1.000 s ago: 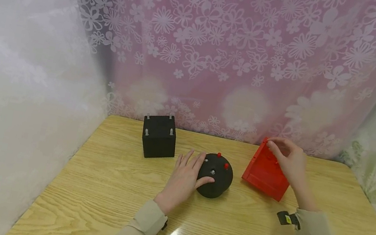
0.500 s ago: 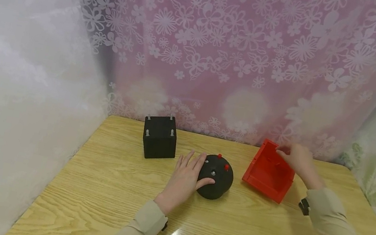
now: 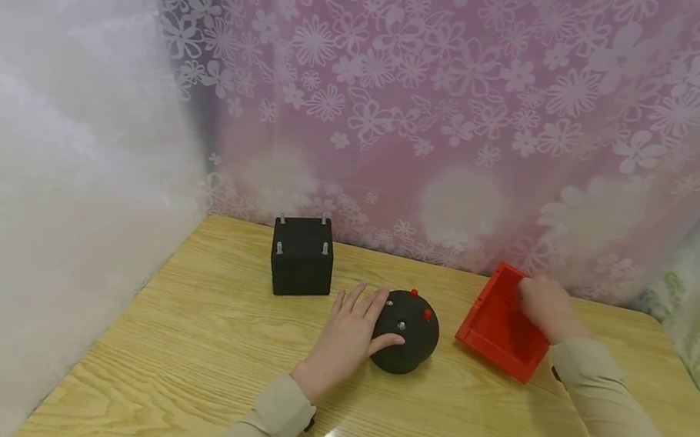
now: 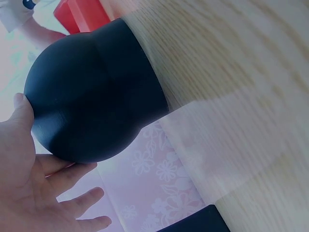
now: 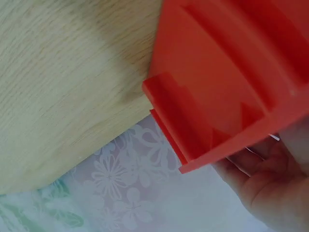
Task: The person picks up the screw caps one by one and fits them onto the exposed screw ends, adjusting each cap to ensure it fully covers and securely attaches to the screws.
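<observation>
A round black dome on a narrower base [image 3: 415, 343] stands on the table, with small red caps and bare metal posts on its top. My left hand [image 3: 343, 335] rests against its left side, thumb on the upper face and fingers nearly straight. In the left wrist view the thumb and nearer fingers touch the dome [image 4: 82, 92], while the other fingers stand clear. My right hand [image 3: 548, 308] reaches into the red open bin [image 3: 504, 339]. In the right wrist view the fingers of the right hand [image 5: 270, 181] pass behind the bin's rim [image 5: 231, 145]; whatever they pinch is hidden.
A black cube-shaped block [image 3: 300, 272] with several metal posts sticking up from its top stands at the back left. The wooden table [image 3: 190, 370] ends at a pink flowered curtain [image 3: 371, 97] behind. A pale sheet [image 3: 38, 156] hangs along the left.
My right hand has drawn back off the bin's far left rim, swung right, and dipped down into the bin. The left hand stays on the dome.
</observation>
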Demonstrator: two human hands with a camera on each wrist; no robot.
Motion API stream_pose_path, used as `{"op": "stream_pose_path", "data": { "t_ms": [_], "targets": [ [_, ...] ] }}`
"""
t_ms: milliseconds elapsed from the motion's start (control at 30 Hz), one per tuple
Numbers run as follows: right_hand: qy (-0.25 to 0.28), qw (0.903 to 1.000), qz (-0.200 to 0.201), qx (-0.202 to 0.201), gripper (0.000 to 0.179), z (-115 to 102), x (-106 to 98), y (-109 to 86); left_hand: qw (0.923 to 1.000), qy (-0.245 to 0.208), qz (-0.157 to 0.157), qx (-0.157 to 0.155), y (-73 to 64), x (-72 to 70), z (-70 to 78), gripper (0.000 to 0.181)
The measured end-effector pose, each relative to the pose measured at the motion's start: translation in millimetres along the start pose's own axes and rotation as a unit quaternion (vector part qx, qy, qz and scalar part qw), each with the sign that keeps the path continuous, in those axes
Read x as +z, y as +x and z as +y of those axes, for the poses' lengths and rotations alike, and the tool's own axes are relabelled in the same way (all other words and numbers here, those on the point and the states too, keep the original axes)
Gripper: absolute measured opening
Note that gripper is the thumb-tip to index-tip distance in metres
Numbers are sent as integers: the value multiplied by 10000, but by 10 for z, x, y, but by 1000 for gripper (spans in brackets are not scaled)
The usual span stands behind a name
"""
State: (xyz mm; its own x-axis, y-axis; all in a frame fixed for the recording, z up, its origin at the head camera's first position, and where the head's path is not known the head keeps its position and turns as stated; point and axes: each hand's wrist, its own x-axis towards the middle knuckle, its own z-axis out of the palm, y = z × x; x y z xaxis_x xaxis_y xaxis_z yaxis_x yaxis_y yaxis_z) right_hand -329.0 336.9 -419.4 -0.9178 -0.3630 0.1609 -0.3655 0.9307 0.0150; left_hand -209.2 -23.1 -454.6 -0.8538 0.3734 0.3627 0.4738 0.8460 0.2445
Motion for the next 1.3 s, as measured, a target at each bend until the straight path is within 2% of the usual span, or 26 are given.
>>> {"op": "stream_pose_path", "data": {
  "t_ms": [167,300,467,667,1100,1300],
  "targets": [
    [-448,9990,23,-92,25,-16,76,-34,10000,13,25,29,0,17,-13,83],
    [-573,9983,113,-91,27,-33,118,-43,9999,49,76,57,0,14,-22,83],
    [-419,9990,176,-30,29,-19,152,-60,10000,49,48,50,1,8,-15,83],
    [-113,9998,-78,152,34,57,193,-38,10000,30,-46,-5,4,10,-11,83],
    [-115,9999,-94,33,34,53,171,-55,10000,46,51,39,-3,4,-7,82],
    [309,9994,-133,36,23,64,121,-22,10000,-6,24,37,-3,-9,-12,82]
  ]
}}
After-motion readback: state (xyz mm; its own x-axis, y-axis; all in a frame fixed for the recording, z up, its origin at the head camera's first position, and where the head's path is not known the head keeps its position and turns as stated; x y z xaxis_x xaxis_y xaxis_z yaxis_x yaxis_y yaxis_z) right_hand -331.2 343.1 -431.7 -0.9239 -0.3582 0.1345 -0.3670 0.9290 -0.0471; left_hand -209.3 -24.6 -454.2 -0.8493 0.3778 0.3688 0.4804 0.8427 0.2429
